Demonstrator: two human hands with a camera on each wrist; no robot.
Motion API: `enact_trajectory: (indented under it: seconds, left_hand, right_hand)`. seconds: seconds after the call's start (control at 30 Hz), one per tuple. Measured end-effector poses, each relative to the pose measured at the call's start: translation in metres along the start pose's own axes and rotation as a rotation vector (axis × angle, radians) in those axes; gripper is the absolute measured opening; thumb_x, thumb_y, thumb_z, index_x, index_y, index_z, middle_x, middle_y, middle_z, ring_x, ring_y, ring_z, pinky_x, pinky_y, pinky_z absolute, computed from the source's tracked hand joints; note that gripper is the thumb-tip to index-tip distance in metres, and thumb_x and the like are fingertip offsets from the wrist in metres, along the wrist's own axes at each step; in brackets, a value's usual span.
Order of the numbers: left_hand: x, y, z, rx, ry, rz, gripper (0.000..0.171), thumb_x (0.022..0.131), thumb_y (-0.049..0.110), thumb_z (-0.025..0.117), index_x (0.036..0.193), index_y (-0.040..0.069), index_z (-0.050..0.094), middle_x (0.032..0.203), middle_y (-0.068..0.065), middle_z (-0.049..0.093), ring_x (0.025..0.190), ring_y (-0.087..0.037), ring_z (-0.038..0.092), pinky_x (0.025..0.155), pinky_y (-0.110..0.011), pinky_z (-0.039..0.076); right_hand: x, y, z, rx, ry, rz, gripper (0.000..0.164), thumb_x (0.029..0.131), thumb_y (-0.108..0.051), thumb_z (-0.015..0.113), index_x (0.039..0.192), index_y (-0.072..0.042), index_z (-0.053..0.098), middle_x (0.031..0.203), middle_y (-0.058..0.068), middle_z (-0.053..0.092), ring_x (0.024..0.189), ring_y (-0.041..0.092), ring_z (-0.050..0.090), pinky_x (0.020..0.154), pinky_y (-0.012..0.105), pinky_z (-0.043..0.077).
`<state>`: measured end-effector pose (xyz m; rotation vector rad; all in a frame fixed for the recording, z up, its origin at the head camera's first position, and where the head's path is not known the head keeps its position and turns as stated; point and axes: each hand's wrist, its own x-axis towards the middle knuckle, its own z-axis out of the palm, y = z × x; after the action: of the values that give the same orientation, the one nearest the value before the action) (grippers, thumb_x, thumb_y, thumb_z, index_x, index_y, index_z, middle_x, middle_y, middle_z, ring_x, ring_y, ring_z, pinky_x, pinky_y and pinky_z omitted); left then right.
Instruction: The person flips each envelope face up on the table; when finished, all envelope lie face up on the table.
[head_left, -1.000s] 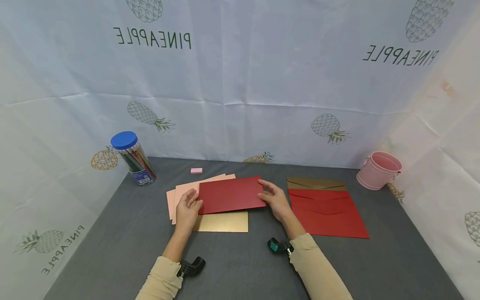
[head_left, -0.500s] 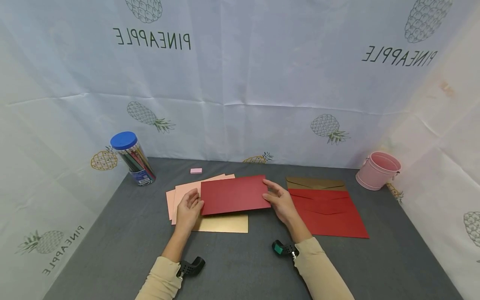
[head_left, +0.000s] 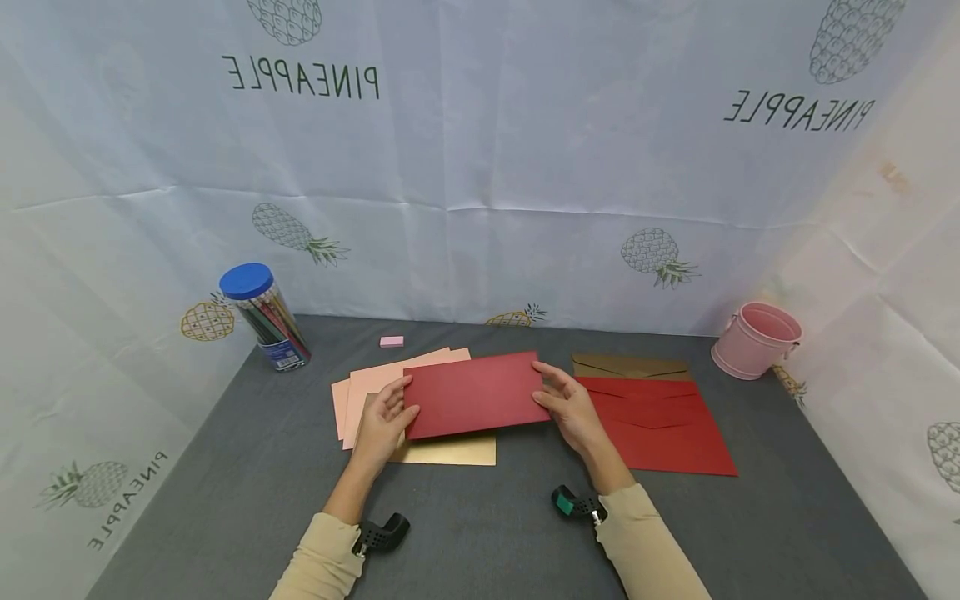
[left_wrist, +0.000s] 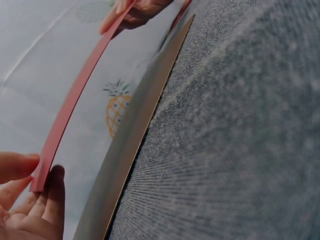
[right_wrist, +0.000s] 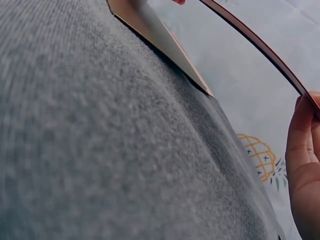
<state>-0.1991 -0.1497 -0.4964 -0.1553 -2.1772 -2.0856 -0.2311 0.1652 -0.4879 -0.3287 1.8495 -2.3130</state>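
Between both hands a plain-faced red envelope [head_left: 476, 395] is held up off the table, slightly tilted. My left hand [head_left: 381, 427] pinches its left end, thumb on the near face. At the opposite end my right hand [head_left: 576, 410] pinches the right edge. In the left wrist view the red envelope [left_wrist: 75, 97] appears edge-on and a little bowed, and in the right wrist view the envelope [right_wrist: 260, 47] bends likewise. Below it lies a gold envelope [head_left: 450, 451], partly covered. Pink envelopes [head_left: 362, 385] lie fanned behind the left hand, also partly hidden.
At the right lie red envelopes [head_left: 652, 425] with flap lines, overlapping a brown envelope [head_left: 630, 367]. A blue-lidded jar of pencils [head_left: 272, 321] stands at back left. A pink eraser-like block [head_left: 392, 342] lies at the back; a pink bucket [head_left: 753, 343] stands back right.
The red envelope has shifted slightly right and toward me, held in both hands. My right hand moved right with it, while my left hand moved slightly right, its thumb now further over the envelope.
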Motion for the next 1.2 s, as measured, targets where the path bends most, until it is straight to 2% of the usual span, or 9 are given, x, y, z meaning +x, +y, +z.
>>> enact_trajectory:
  seconds: [0.13,0.23,0.4,0.6,0.77,0.87,0.97,1.1,1.2]
  left_hand:
    - [0.000,0.000,0.000,-0.049,-0.019,0.006,0.054,0.087,-0.003,0.063,0.137,0.001,0.044,0.127,-0.027,0.053,0.105,-0.010,0.059,0.082,-0.015,0.052]
    - [0.000,0.000,0.000,-0.107,-0.044,-0.005,0.054,0.087,-0.004,0.062,0.137,0.000,0.043,0.127,-0.028,0.052,0.102,-0.004,0.061,0.081,-0.018,0.054]
    - [-0.001,0.001,-0.001,-0.187,-0.091,-0.021,0.056,0.087,-0.005,0.061,0.139,-0.001,0.040,0.129,-0.030,0.050,0.102,-0.005,0.062,0.080,-0.021,0.055]
    - [0.000,0.002,0.000,-0.207,-0.103,-0.017,0.057,0.087,-0.005,0.062,0.139,-0.002,0.039,0.128,-0.032,0.049,0.098,-0.006,0.063,0.079,-0.022,0.056]
    - [0.000,0.006,0.002,-0.155,-0.070,-0.028,0.056,0.087,-0.004,0.063,0.138,0.000,0.041,0.130,-0.028,0.050,0.107,-0.014,0.061,0.081,-0.021,0.055]
    - [-0.001,0.013,0.006,-0.060,-0.038,-0.005,0.055,0.088,-0.001,0.063,0.138,-0.001,0.042,0.137,-0.025,0.047,0.121,-0.027,0.054,0.092,-0.026,0.051]
    - [-0.003,0.022,0.011,0.043,0.010,0.070,0.054,0.088,-0.001,0.062,0.138,-0.004,0.042,0.145,-0.024,0.038,0.133,-0.036,0.040,0.105,-0.038,0.039]
    - [-0.007,0.041,0.023,0.122,0.089,0.179,0.051,0.089,-0.004,0.060,0.136,-0.006,0.043,0.151,-0.020,0.029,0.141,-0.034,0.026,0.112,-0.046,0.026]
    - [-0.012,0.061,0.038,0.100,0.054,0.223,0.049,0.089,-0.004,0.059,0.136,-0.006,0.043,0.151,-0.018,0.030,0.142,-0.030,0.027,0.113,-0.043,0.025]
  right_hand:
    - [-0.003,0.000,-0.003,-0.020,-0.001,-0.011,0.059,0.089,0.000,0.061,0.143,-0.001,0.037,0.145,0.017,0.035,0.104,0.007,0.060,0.080,0.020,0.054]
    - [-0.005,0.000,-0.005,-0.033,-0.004,-0.019,0.059,0.089,0.001,0.061,0.142,0.000,0.037,0.143,0.015,0.038,0.103,0.007,0.060,0.080,0.020,0.054]
    - [-0.006,0.001,-0.009,-0.055,-0.014,-0.022,0.059,0.088,0.000,0.062,0.142,0.000,0.038,0.138,0.008,0.043,0.101,0.007,0.061,0.078,0.021,0.054]
    - [-0.008,0.000,-0.011,-0.073,-0.024,-0.025,0.059,0.088,-0.003,0.063,0.142,0.000,0.038,0.139,0.010,0.043,0.101,0.007,0.062,0.078,0.021,0.054]
    - [-0.008,-0.005,-0.008,-0.059,-0.012,-0.040,0.058,0.089,0.000,0.062,0.141,0.001,0.038,0.133,0.005,0.047,0.100,0.007,0.062,0.077,0.021,0.055]
    - [-0.009,-0.012,-0.003,-0.047,0.010,-0.058,0.058,0.089,0.001,0.062,0.141,0.001,0.038,0.128,0.004,0.049,0.099,0.008,0.062,0.074,0.021,0.055]
    - [-0.010,-0.021,0.003,-0.070,0.036,-0.091,0.057,0.088,-0.001,0.063,0.141,0.000,0.040,0.129,0.005,0.049,0.102,0.009,0.058,0.074,0.020,0.054]
    - [-0.014,-0.036,0.013,-0.184,0.076,-0.157,0.055,0.088,-0.005,0.065,0.139,-0.003,0.044,0.139,0.007,0.045,0.112,0.011,0.049,0.082,0.016,0.050]
    - [-0.018,-0.048,0.025,-0.281,0.101,-0.226,0.052,0.088,-0.003,0.065,0.137,-0.003,0.047,0.141,0.011,0.045,0.115,0.011,0.048,0.084,0.013,0.048]
